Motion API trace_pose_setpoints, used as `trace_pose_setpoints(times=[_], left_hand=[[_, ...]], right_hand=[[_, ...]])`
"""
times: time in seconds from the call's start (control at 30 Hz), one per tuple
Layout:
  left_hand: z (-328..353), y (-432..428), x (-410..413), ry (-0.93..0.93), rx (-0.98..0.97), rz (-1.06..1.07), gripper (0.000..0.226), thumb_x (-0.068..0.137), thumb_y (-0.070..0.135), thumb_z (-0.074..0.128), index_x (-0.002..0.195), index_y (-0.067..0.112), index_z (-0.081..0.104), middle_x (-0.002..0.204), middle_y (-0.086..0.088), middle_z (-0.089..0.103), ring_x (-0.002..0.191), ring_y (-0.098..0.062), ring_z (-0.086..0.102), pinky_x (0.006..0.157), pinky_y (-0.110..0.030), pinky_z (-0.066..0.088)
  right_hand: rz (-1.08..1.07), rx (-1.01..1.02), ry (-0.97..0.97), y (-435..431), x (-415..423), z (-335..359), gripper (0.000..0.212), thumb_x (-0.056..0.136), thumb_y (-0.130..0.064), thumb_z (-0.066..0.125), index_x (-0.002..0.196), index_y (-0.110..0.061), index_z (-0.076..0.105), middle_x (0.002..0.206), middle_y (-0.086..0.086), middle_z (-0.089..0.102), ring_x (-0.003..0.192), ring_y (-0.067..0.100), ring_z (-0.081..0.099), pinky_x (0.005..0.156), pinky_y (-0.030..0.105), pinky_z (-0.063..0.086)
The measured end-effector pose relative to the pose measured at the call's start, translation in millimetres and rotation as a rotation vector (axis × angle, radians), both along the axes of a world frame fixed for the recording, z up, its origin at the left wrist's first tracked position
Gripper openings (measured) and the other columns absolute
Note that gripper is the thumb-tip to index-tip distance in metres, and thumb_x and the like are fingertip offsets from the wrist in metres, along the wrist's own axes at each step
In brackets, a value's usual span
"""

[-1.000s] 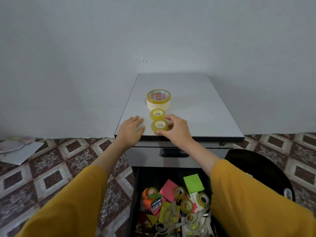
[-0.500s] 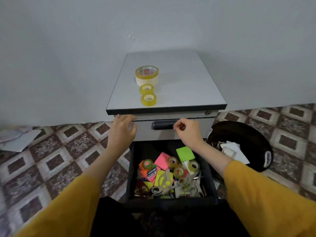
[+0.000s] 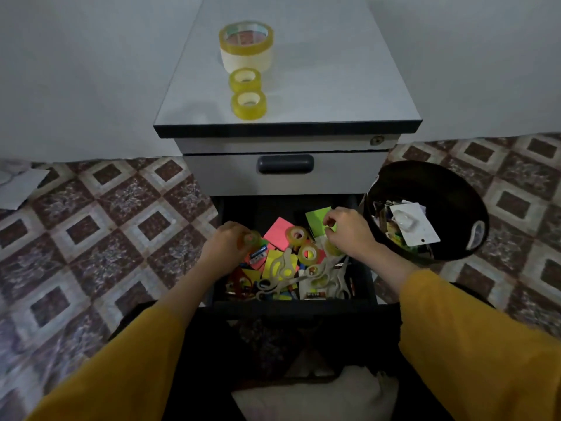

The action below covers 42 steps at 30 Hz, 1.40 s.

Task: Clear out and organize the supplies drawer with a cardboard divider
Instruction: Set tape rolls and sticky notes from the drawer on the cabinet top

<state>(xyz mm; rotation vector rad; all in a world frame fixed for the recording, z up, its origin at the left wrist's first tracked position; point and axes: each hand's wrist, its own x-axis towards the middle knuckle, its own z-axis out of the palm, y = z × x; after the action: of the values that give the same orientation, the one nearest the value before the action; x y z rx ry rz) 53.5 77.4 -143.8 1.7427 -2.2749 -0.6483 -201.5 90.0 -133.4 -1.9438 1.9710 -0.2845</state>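
The lower drawer of the grey cabinet stands open, full of mixed supplies: a pink sticky pad, a green pad, pale scissors and two small tape rolls. At the drawer's left, my left hand closes around a small yellowish tape roll. At its right, my right hand hovers with curled fingers over another small roll; a grip is not clear. On the cabinet top stand a large tape roll and two small rolls in a row.
A black bin holding packaging scraps stands right of the drawer, close to my right wrist. The upper drawer with its dark handle is closed. Loose paper lies on the patterned floor at far left. No cardboard divider is in view.
Both hands came down from the cabinet's front edge into the open drawer. My left hand has taken hold of a small tape roll. The view tilted down.
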Motion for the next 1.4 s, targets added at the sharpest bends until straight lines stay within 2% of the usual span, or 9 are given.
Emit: trace_pose_setpoints(times=[0.13, 0.3, 0.5, 0.7, 0.83, 1.07, 1.2, 1.3, 1.4], left_hand=[[-22, -16, -4, -0.067, 0.112, 0.015, 0.036, 0.087, 0.017, 0.061, 0.121, 0.007, 0.06, 0.125, -0.015, 0.051, 0.107, -0.032, 0.056, 0.089, -0.036, 0.046], [-54, -39, -8, -0.196, 0.245, -0.004, 0.041, 0.089, 0.021, 0.058, 0.129, 0.011, 0.054, 0.13, -0.014, 0.045, 0.115, -0.031, 0.051, 0.091, -0.035, 0.043], [-85, -60, -5, -0.326, 0.274, -0.093, 0.049, 0.084, 0.021, 0.056, 0.133, 0.017, 0.049, 0.132, -0.012, 0.046, 0.121, -0.034, 0.04, 0.098, -0.04, 0.04], [-94, -69, -15, -0.381, 0.35, -0.1, 0.066, 0.092, 0.024, 0.054, 0.149, 0.02, 0.021, 0.15, -0.019, 0.021, 0.132, -0.039, 0.03, 0.107, -0.043, 0.034], [-102, -67, -16, -0.382, 0.377, -0.136, 0.061, 0.092, 0.025, 0.055, 0.146, 0.023, 0.028, 0.147, -0.018, 0.026, 0.126, -0.038, 0.038, 0.102, -0.044, 0.039], [-94, -63, -18, -0.428, 0.327, -0.097, 0.053, 0.088, 0.022, 0.059, 0.136, 0.015, 0.038, 0.122, -0.021, 0.041, 0.104, -0.04, 0.053, 0.085, -0.045, 0.05], [-82, -59, -18, -0.417, 0.299, -0.088, 0.053, 0.086, 0.022, 0.062, 0.132, 0.014, 0.038, 0.118, -0.021, 0.043, 0.098, -0.04, 0.055, 0.077, -0.041, 0.047], [-68, -55, -18, -0.319, 0.284, -0.06, 0.052, 0.082, 0.024, 0.064, 0.128, 0.014, 0.041, 0.113, -0.021, 0.049, 0.095, -0.04, 0.056, 0.072, -0.038, 0.045], [-50, -50, -18, -0.241, 0.259, -0.044, 0.053, 0.08, 0.027, 0.066, 0.127, 0.016, 0.045, 0.112, -0.02, 0.051, 0.096, -0.039, 0.056, 0.076, -0.037, 0.046]], right_hand=[[0.028, 0.195, 0.142, -8, -3, -22, 0.035, 0.086, -0.008, 0.056, 0.121, -0.011, 0.059, 0.121, 0.009, 0.055, 0.112, 0.028, 0.052, 0.084, 0.035, 0.046], [0.055, 0.348, 0.256, -20, -5, -47, 0.042, 0.087, -0.008, 0.053, 0.129, -0.006, 0.049, 0.126, 0.016, 0.047, 0.12, 0.033, 0.04, 0.09, 0.04, 0.045], [0.075, 0.457, 0.37, -27, -6, -66, 0.054, 0.086, -0.013, 0.06, 0.134, -0.004, 0.037, 0.131, 0.02, 0.041, 0.123, 0.035, 0.037, 0.091, 0.039, 0.045], [0.084, 0.49, 0.418, -28, -6, -81, 0.046, 0.09, -0.005, 0.051, 0.134, 0.0, 0.036, 0.134, 0.025, 0.04, 0.124, 0.038, 0.039, 0.096, 0.04, 0.042], [0.081, 0.492, 0.454, -25, -3, -86, 0.045, 0.092, -0.005, 0.047, 0.135, 0.0, 0.035, 0.134, 0.025, 0.042, 0.119, 0.037, 0.048, 0.091, 0.038, 0.045], [0.062, 0.502, 0.433, -24, -2, -88, 0.051, 0.092, -0.004, 0.048, 0.139, 0.002, 0.029, 0.143, 0.029, 0.027, 0.121, 0.038, 0.049, 0.094, 0.037, 0.044], [0.078, 0.482, 0.393, -21, -2, -84, 0.049, 0.092, -0.005, 0.049, 0.138, -0.001, 0.032, 0.142, 0.028, 0.029, 0.117, 0.038, 0.051, 0.091, 0.038, 0.045], [0.069, 0.448, 0.347, -17, -2, -78, 0.053, 0.089, -0.015, 0.06, 0.134, 0.0, 0.036, 0.139, 0.023, 0.034, 0.114, 0.036, 0.053, 0.089, 0.038, 0.047], [0.056, 0.433, 0.268, -13, -1, -63, 0.064, 0.083, -0.032, 0.07, 0.13, 0.0, 0.042, 0.134, 0.017, 0.04, 0.114, 0.034, 0.054, 0.087, 0.038, 0.047]])
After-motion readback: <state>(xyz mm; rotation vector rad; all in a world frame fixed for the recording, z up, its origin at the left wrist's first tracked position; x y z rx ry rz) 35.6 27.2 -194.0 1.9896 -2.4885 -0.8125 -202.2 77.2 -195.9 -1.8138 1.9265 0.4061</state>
